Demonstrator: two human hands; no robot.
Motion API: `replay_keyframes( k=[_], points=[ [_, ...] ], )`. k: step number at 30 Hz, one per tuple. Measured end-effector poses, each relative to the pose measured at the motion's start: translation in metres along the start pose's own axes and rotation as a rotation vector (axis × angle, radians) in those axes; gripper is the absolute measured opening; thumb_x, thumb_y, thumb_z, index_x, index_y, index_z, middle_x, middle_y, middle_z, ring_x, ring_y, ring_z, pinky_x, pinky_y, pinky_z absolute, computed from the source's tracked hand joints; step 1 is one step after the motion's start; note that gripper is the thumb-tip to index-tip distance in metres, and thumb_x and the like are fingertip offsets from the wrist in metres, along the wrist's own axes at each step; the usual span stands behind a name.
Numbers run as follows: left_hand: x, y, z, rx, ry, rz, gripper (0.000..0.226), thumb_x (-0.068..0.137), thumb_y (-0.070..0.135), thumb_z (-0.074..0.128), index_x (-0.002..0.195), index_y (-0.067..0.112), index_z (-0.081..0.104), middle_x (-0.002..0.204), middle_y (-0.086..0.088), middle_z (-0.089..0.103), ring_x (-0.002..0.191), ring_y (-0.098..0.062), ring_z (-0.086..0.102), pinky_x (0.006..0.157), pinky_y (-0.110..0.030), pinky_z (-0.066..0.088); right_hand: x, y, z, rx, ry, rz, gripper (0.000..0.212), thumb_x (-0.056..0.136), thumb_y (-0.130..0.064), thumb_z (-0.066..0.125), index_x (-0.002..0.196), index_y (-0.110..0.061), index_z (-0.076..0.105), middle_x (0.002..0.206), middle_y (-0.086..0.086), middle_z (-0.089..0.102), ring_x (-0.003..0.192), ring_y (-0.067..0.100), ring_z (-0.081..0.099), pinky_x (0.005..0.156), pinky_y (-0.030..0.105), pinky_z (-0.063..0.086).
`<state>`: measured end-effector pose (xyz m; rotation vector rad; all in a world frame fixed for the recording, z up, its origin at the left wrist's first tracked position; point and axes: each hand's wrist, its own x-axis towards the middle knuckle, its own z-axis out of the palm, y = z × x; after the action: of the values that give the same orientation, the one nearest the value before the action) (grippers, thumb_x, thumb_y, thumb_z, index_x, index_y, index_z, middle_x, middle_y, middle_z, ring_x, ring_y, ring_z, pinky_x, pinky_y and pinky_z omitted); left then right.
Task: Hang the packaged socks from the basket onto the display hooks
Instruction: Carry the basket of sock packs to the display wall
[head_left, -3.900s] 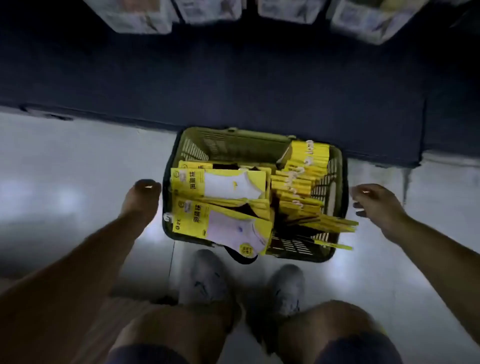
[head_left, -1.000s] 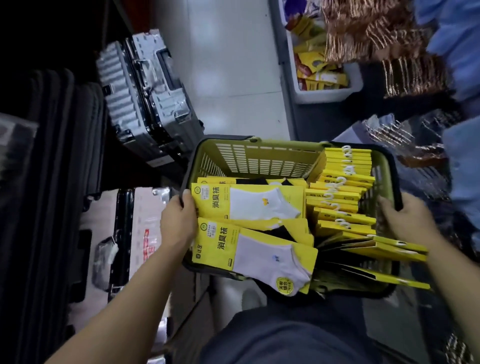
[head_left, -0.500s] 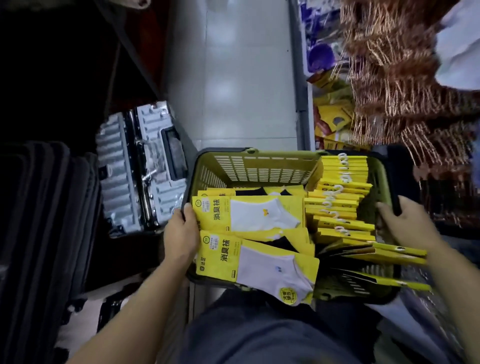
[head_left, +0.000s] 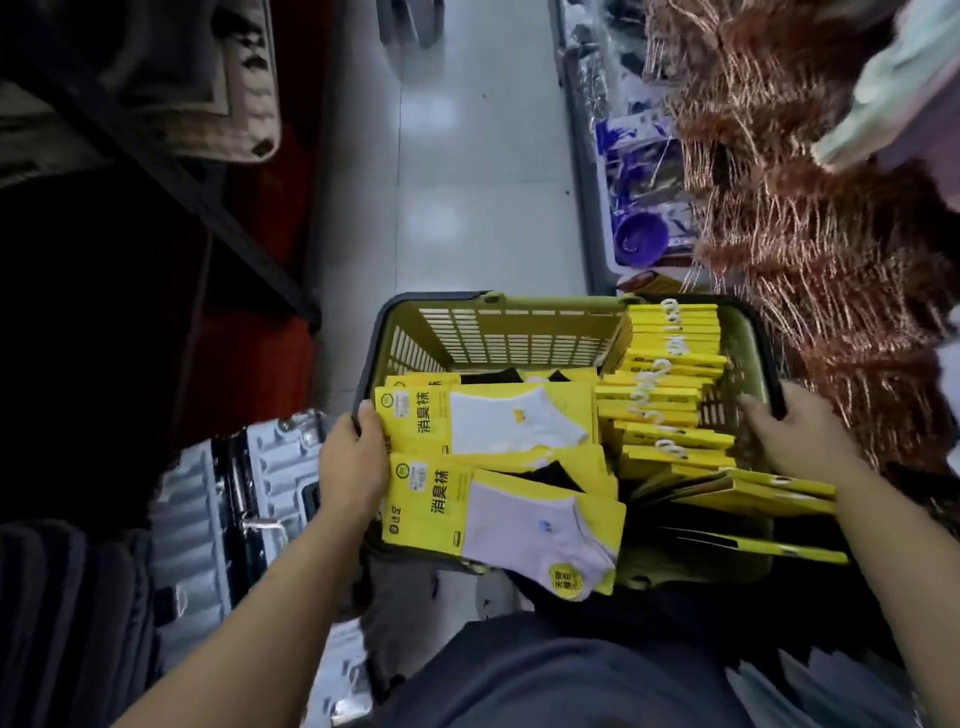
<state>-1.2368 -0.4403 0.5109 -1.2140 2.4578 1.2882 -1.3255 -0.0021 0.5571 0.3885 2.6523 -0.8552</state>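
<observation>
Shop aisle, pale tiled floor (head_left: 467, 156). Left hand (head_left: 353, 467) and right hand (head_left: 795, 441) stay curled over opposite rims of olive slatted plastic basket (head_left: 498, 332), lifted off floor seconds ago. Yellow-carded sock packs (head_left: 488, 426) all inside. Ribbed silver suitcase (head_left: 208, 509) now nearer: carrying stage, hanging not begun.

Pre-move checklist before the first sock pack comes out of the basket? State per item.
1. Basket supported: ok. The left hand grips the left rim and the right hand grips the right rim.
2. A hand free to pick: not ok, both hold the basket.
3. Packs contained: not ok. Loose packs at the near right stick out past the rim.
4. Hanger tabs reachable: ok. White hanger hooks on the upright stack face up.
5. Top flat pack unobstructed: ok.
6. Free display hooks located: cannot tell, none identifiable in view.
</observation>
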Motion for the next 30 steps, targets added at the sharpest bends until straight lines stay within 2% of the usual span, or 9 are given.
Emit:
replay_keyframes(
  k=[5,7,9,12,16,21,24,28,30],
  points=[
    [0.091,0.071,0.005,0.01,0.047,-0.023,0.052,0.111,0.051,0.036,0.097,0.009,0.063,0.097,-0.01,0.068,0.095,-0.033,0.065,0.086,-0.05,0.054,0.114,-0.059,0.002,0.068,-0.043,-0.012,0.023,0.1,-0.021,0.059,0.079,-0.011,0.058,0.061,0.006,0.057,0.053,0.024,0.053,0.05,0.027,0.034],
    [0.128,0.098,0.006,0.01,0.056,-0.04,0.053,0.111,0.05,0.036,0.098,0.007,0.063,0.1,-0.015,0.069,0.098,-0.037,0.067,0.093,-0.056,0.055,0.158,-0.087,0.002,0.068,-0.066,-0.015,0.019,0.1,-0.019,0.058,0.085,-0.009,0.06,0.063,0.006,0.058,0.054,0.024,0.053,0.05,0.026,0.034],
    [0.164,0.126,0.005,0.026,0.067,-0.048,0.054,0.111,0.05,0.035,0.095,0.007,0.062,0.1,-0.016,0.069,0.098,-0.038,0.067,0.094,-0.058,0.054,0.198,-0.115,-0.001,0.065,-0.069,-0.029,0.021,0.1,-0.017,0.059,0.081,-0.008,0.058,0.064,0.008,0.055,0.056,0.025,0.051,0.05,0.027,0.033],
    [0.216,0.166,0.002,0.029,0.073,-0.062,0.053,0.111,0.051,0.035,0.094,0.009,0.062,0.099,-0.015,0.07,0.097,-0.038,0.067,0.093,-0.058,0.055,0.258,-0.16,-0.004,0.05,-0.076,-0.053,0.021,0.1,-0.017,0.059,0.083,-0.004,0.06,0.065,0.009,0.055,0.057,0.023,0.049,0.051,0.027,0.031],
    [0.295,0.215,0.001,0.02,0.086,-0.074,0.051,0.112,0.05,0.035,0.093,0.011,0.062,0.095,-0.011,0.068,0.094,-0.034,0.066,0.09,-0.054,0.055,0.343,-0.222,-0.003,0.021,-0.096,-0.049,0.016,0.101,-0.021,0.058,0.091,-0.008,0.06,0.07,0.005,0.057,0.062,0.019,0.051,0.053,0.028,0.033],
    [0.418,0.278,0.004,0.008,0.058,-0.077,0.051,0.112,0.05,0.036,0.089,0.012,0.061,0.091,-0.008,0.066,0.09,-0.031,0.064,0.084,-0.049,0.051,0.447,-0.3,0.006,0.01,-0.085,-0.02,0.023,0.101,-0.023,0.057,0.091,-0.003,0.061,0.075,0.017,0.061,0.069,0.031,0.058,0.059,0.035,0.041],
    [0.486,0.325,0.0,0.016,0.05,-0.053,0.05,0.112,0.049,0.035,0.093,0.01,0.061,0.093,-0.009,0.066,0.091,-0.031,0.063,0.082,-0.046,0.048,0.502,-0.348,0.005,0.064,-0.081,0.013,0.017,0.102,-0.019,0.056,0.091,-0.007,0.06,0.067,0.008,0.059,0.056,0.022,0.056,0.05,0.027,0.037],
    [0.57,0.396,-0.004,0.038,0.035,-0.045,0.049,0.111,0.052,0.032,0.099,0.014,0.06,0.094,-0.006,0.066,0.093,-0.03,0.063,0.084,-0.047,0.049,0.582,-0.407,-0.007,0.115,-0.055,0.034,0.019,0.102,-0.021,0.056,0.093,-0.005,0.061,0.063,0.007,0.06,0.041,0.006,0.057,0.036,0.021,0.037],
    [0.612,0.432,-0.001,0.037,0.038,-0.032,0.05,0.111,0.052,0.032,0.099,0.013,0.061,0.095,-0.008,0.068,0.092,-0.03,0.064,0.086,-0.05,0.051,0.626,-0.434,-0.014,0.109,-0.048,0.034,0.023,0.102,-0.026,0.056,0.093,-0.004,0.061,0.067,0.011,0.062,0.055,0.019,0.064,0.043,0.028,0.041]
  ],
)
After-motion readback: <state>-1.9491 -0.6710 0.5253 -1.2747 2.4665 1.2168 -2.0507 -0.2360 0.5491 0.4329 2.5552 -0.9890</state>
